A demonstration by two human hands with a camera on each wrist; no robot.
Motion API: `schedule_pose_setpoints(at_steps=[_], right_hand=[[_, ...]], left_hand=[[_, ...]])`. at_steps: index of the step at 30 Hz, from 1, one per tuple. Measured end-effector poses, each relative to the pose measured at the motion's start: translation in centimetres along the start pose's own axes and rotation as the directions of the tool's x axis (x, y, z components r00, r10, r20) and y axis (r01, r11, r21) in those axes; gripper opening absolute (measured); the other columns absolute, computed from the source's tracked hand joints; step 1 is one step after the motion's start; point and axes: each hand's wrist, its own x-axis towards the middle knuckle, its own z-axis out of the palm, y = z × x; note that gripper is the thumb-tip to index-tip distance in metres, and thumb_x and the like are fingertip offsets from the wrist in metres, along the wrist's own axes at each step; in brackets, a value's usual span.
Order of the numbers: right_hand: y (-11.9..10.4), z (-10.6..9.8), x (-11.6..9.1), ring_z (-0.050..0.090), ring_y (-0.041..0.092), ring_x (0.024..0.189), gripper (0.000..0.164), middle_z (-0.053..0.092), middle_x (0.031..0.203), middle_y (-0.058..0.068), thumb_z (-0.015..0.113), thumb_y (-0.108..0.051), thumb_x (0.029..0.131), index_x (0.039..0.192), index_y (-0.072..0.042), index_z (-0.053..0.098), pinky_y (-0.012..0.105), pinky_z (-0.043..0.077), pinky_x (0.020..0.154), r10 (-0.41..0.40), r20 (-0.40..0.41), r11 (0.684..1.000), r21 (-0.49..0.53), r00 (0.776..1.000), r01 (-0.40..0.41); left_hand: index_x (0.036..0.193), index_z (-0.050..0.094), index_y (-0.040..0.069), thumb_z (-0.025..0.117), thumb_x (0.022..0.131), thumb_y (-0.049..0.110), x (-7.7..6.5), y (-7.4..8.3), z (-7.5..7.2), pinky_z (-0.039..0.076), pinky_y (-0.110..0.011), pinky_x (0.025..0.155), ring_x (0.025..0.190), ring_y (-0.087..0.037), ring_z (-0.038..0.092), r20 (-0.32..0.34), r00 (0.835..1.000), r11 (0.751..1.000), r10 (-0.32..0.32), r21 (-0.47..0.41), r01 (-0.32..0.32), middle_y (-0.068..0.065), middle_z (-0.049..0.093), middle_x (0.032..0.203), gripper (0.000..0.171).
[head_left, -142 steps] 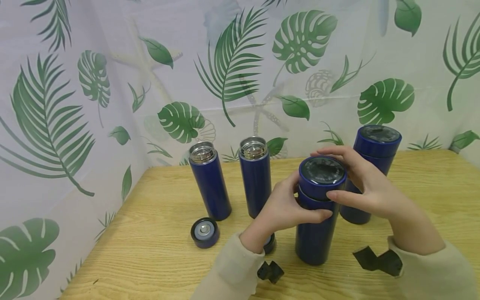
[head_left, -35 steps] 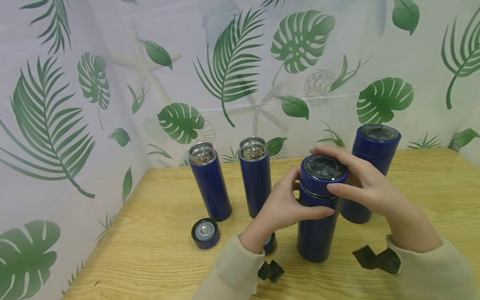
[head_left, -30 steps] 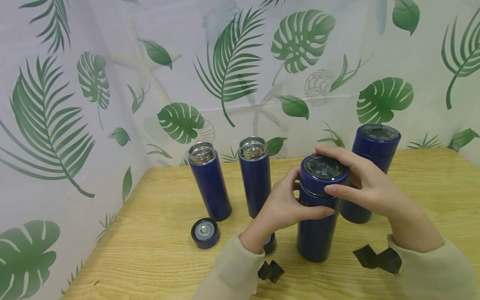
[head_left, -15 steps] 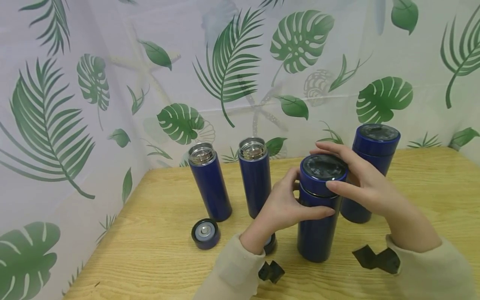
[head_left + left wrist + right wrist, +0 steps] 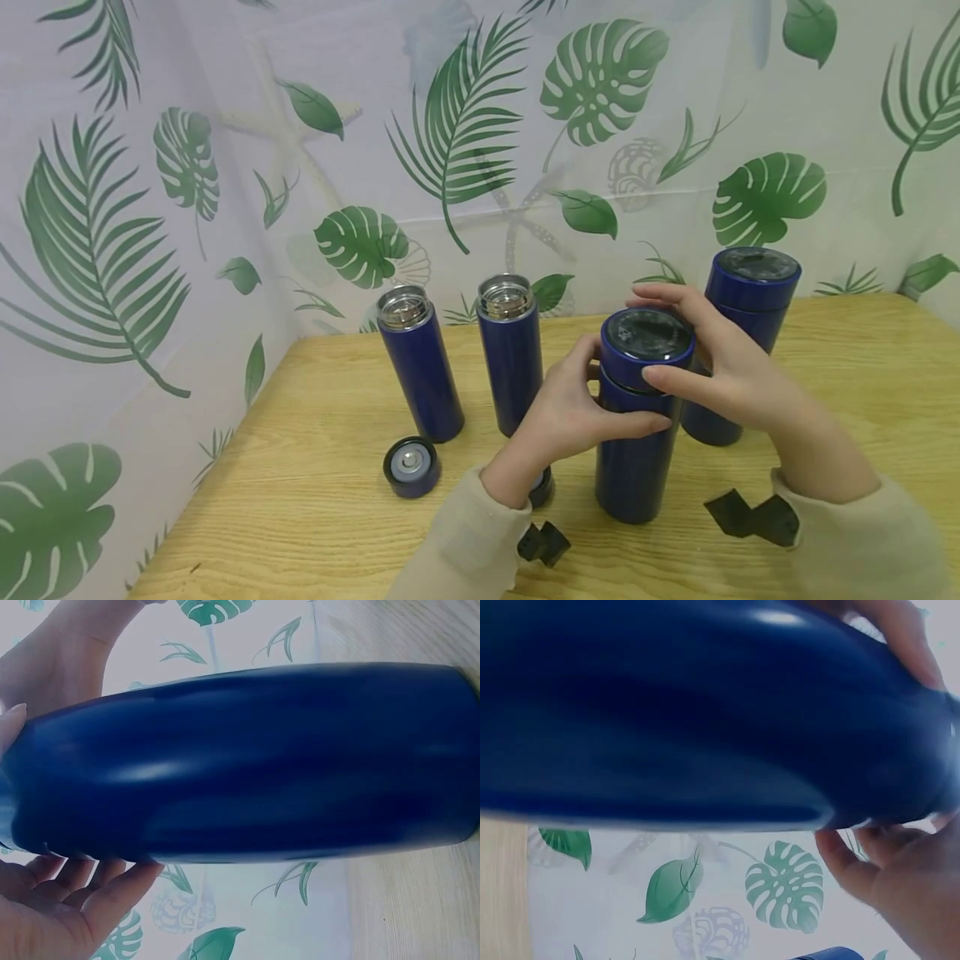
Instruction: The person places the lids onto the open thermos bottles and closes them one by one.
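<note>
In the head view, my left hand (image 5: 566, 408) grips the upper body of a blue thermos bottle (image 5: 633, 479) standing upright on the table. The thumb of my right hand (image 5: 738, 375) lies on the near side of its lid (image 5: 622, 362), with the fingers at the far side. A thin dark seam shows between lid and body. The lid has a glossy black top. In the left wrist view the bottle body (image 5: 262, 765) fills the middle, with the fingers of the left hand (image 5: 52, 915) below it. The right wrist view shows the right hand (image 5: 915, 877) near the bottle's top end.
Two lidless blue bottles, one at left (image 5: 423, 375) and one in the middle (image 5: 512, 367), stand behind. A removed lid (image 5: 411, 468) lies upturned; another (image 5: 542, 490) is partly hidden by the left wrist. A capped bottle (image 5: 753, 287) stands behind the right hand.
My right thumb and fingers have shifted back and forth round the lid, whose top markings have turned. Compared with the oldest frame, the bottle stands very slightly farther away. The left hand keeps its grip.
</note>
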Motion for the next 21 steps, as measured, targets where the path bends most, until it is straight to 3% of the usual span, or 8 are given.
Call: schedule_pose_setpoints(at_steps=[4, 8, 11, 14, 18, 21], right_hand=[[0.14, -0.35, -0.02, 0.049, 0.014, 0.104, 0.067, 0.042, 0.124, 0.012, 0.052, 0.019, 0.074, 0.133, 0.0, 0.029, 0.018, 0.044, 0.078, -0.089, 0.044, 0.979, 0.189, 0.995, 0.079], [-0.19, -0.28, -0.06, 0.052, 0.008, 0.097, 0.072, 0.048, 0.115, 0.01, 0.066, 0.011, 0.07, 0.132, -0.004, 0.033, 0.014, 0.041, 0.078, 0.009, -0.009, 1.0, 0.005, 1.0, -0.009], [-0.4, -0.04, -0.05, 0.05, 0.004, 0.09, 0.078, 0.049, 0.11, 0.01, 0.077, -0.001, 0.064, 0.13, -0.006, 0.036, 0.013, 0.038, 0.075, 0.085, -0.064, 0.977, -0.193, 0.994, -0.096], [-0.41, 0.04, -0.01, 0.048, 0.002, 0.091, 0.078, 0.048, 0.11, 0.009, 0.078, -0.004, 0.064, 0.13, -0.006, 0.036, 0.013, 0.036, 0.076, 0.083, -0.069, 0.964, -0.246, 0.994, -0.098], [-0.25, -0.25, -0.02, 0.044, 0.007, 0.107, 0.069, 0.045, 0.121, 0.009, 0.062, 0.011, 0.072, 0.132, -0.004, 0.032, 0.013, 0.034, 0.085, -0.014, -0.01, 0.999, -0.049, 1.0, 0.014], [-0.15, -0.55, -0.05, 0.043, 0.013, 0.113, 0.068, 0.042, 0.127, 0.01, 0.051, 0.02, 0.072, 0.133, -0.001, 0.029, 0.016, 0.035, 0.087, -0.083, 0.025, 0.99, 0.117, 0.996, 0.08]], left_hand=[[0.122, 0.041, 0.021, 0.078, 0.068, 0.021, 0.0, -0.02, 0.02, 0.045, -0.023, 0.071, 0.091, -0.005, 0.051, 0.009, 1.0, 1.0, 0.002, -0.024, -0.001, 0.011, 0.049, 0.104, 0.065], [0.122, 0.042, 0.021, 0.078, 0.068, 0.022, 0.02, -0.04, 0.03, 0.045, -0.023, 0.072, 0.092, -0.005, 0.051, 0.008, 1.0, 1.0, 0.009, -0.011, -0.009, 0.012, 0.049, 0.104, 0.065], [0.121, 0.042, 0.021, 0.078, 0.067, 0.023, 0.01, -0.02, 0.04, 0.044, -0.023, 0.074, 0.092, -0.004, 0.05, 0.003, 1.0, 1.0, 0.009, 0.007, -0.009, 0.012, 0.049, 0.104, 0.064], [0.12, 0.043, 0.021, 0.078, 0.067, 0.023, 0.0, 0.0, 0.05, 0.044, -0.022, 0.074, 0.093, -0.004, 0.05, 0.002, 1.0, 1.0, 0.005, 0.008, -0.005, 0.012, 0.049, 0.104, 0.063], [0.119, 0.043, 0.021, 0.078, 0.067, 0.022, -0.01, 0.01, 0.03, 0.045, -0.023, 0.07, 0.09, -0.005, 0.051, 0.007, 1.0, 1.0, -0.005, -0.018, 0.005, 0.011, 0.049, 0.103, 0.063], [0.118, 0.043, 0.02, 0.078, 0.067, 0.021, -0.02, 0.01, 0.02, 0.046, -0.023, 0.068, 0.089, -0.005, 0.052, 0.008, 1.0, 0.999, -0.008, -0.035, 0.009, 0.011, 0.05, 0.103, 0.063]])
